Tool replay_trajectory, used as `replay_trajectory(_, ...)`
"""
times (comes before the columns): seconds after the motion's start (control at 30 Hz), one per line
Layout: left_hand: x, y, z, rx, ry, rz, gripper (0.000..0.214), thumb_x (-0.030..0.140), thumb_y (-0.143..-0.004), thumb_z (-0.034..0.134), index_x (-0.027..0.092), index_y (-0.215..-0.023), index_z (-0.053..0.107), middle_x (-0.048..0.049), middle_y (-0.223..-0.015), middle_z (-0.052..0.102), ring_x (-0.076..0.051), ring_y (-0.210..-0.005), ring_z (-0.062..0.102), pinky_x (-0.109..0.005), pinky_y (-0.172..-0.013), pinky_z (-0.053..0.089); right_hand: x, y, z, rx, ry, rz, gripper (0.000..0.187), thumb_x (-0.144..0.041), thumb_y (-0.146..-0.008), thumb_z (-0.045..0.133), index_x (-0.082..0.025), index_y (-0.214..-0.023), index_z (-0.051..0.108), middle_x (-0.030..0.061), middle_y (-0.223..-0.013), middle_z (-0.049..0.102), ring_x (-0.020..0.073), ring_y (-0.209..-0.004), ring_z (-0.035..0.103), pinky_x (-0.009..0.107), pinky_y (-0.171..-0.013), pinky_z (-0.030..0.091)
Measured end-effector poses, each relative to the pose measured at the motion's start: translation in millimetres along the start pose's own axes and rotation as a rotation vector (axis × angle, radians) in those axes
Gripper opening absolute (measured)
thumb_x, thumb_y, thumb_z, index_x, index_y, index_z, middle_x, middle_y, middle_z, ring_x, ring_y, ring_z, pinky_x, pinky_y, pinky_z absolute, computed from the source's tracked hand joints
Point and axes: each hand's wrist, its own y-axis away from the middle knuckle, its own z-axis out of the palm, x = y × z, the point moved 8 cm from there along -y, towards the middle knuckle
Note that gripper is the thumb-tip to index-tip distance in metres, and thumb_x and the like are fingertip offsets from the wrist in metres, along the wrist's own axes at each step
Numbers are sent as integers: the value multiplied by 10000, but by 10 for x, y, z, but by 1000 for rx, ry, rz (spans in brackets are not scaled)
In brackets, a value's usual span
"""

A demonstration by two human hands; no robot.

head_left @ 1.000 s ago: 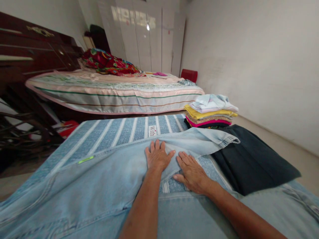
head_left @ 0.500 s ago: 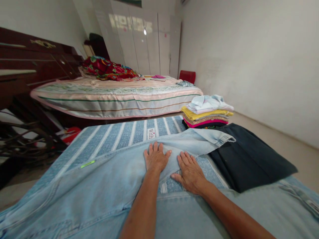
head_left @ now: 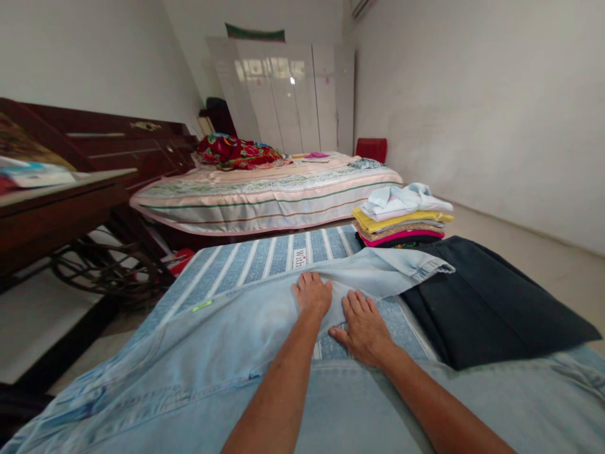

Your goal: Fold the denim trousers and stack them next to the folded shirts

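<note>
Light blue jeans [head_left: 236,340] lie spread over a blue-and-white striped bedcover [head_left: 255,258], their legs apart. A small lime-green label [head_left: 201,306] shows on the far leg, whose elastic cuff reaches to the right. My left hand [head_left: 313,295] rests palm down on that leg, fingers stretched out. Just right of it, my right hand [head_left: 363,328] lies flat with spread fingers at the leg's near edge, partly over the striped cover. Neither hand grips anything. The near leg passes beneath my forearms.
Folded black cloth [head_left: 501,306] lies to the right, under the jeans' cuff. Behind it rises a stack of folded clothes [head_left: 401,222]. A larger bed [head_left: 274,189] with a red floral blanket [head_left: 236,151] stands beyond. At the left is a table [head_left: 70,195] with an iron base.
The head view has shifted, showing more of the table at the left. My left hand has slid slightly across the far leg, closer to my right hand, which stays almost in place.
</note>
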Motion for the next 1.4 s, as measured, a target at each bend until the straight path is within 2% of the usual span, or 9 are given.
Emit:
replay_trajectory(0.27,-22,27,29,-3,-21,45,445,381,-909,316,113,-1211,502,-182,-1275,488,-285,-1199,424,-456,-976,321,-2,52,9,68,69,-22,785,-626,-885,290,-34,-1397,353,203,-1473,277,334,-1375,184,472,-1100,141)
replay_trajectory(0.4,-165,-11,-60,-40,-37,112,376,341,-904,360,150,-1170,546,-140,-1248,521,-242,-1165,464,-399,-983,338,30,82,81,151,126,-58,760,-607,-886,314,-27,-1371,391,211,-1449,326,342,-1352,241,479,-1084,190)
replay_trajectory(0.5,-492,-58,-217,-52,-69,137,337,276,-899,381,148,-1144,573,-130,-1243,526,-231,-1164,470,-377,-1007,322,57,100,127,206,153,-82,743,-610,-882,313,-38,-1342,429,211,-1427,363,345,-1336,271,486,-1077,212)
replay_trajectory(0.7,-1537,-118,-473,-122,-153,35,318,303,-906,444,130,-1143,568,-122,-1214,549,-240,-1138,503,-434,-967,383,90,114,152,201,173,-78,739,-611,-875,321,-43,-1333,439,208,-1426,366,339,-1338,269,494,-1075,224)
replay_trajectory(0.83,-2076,-140,-460,-201,-165,-8,355,359,-887,489,147,-1162,560,-112,-1222,569,-231,-1103,542,-448,-946,410,80,100,134,142,200,-51,746,-611,-877,322,-48,-1355,424,191,-1445,344,331,-1347,264,474,-1082,216)
replay_trajectory(0.97,-2371,-204,-416,-246,-135,20,422,298,-832,437,150,-1204,570,-139,-1250,580,-242,-1147,533,-345,-960,393,33,81,62,88,184,-45,736,-603,-880,331,-52,-1359,423,181,-1443,352,329,-1346,271,460,-1078,234)
replay_trajectory(1.07,-2467,-282,-435,-256,-114,78,502,377,-767,437,126,-1169,602,-140,-1236,594,-262,-1156,528,-315,-965,376,31,47,-166,107,138,-59,654,-563,-900,319,-85,-1318,477,166,-1385,442,288,-1277,392,402,-1036,317)
replay_trajectory(1.23,-2531,-367,-476,-313,-64,148,522,472,-690,422,142,-1006,675,-99,-1015,691,-262,-980,610,-286,-826,430,365,-39,-990,396,334,80,445,-402,-904,384,-111,-1185,569,173,-1240,552,299,-1184,447,426,-984,332)
replay_trajectory(1.4,-2668,-379,-505,-323,-9,101,494,558,-624,455,150,-789,681,-82,-802,686,-250,-802,622,-275,-679,425,963,-236,-1262,291,478,362,324,-185,-855,401,-38,-1033,627,239,-1052,612,344,-1037,533,466,-845,384)
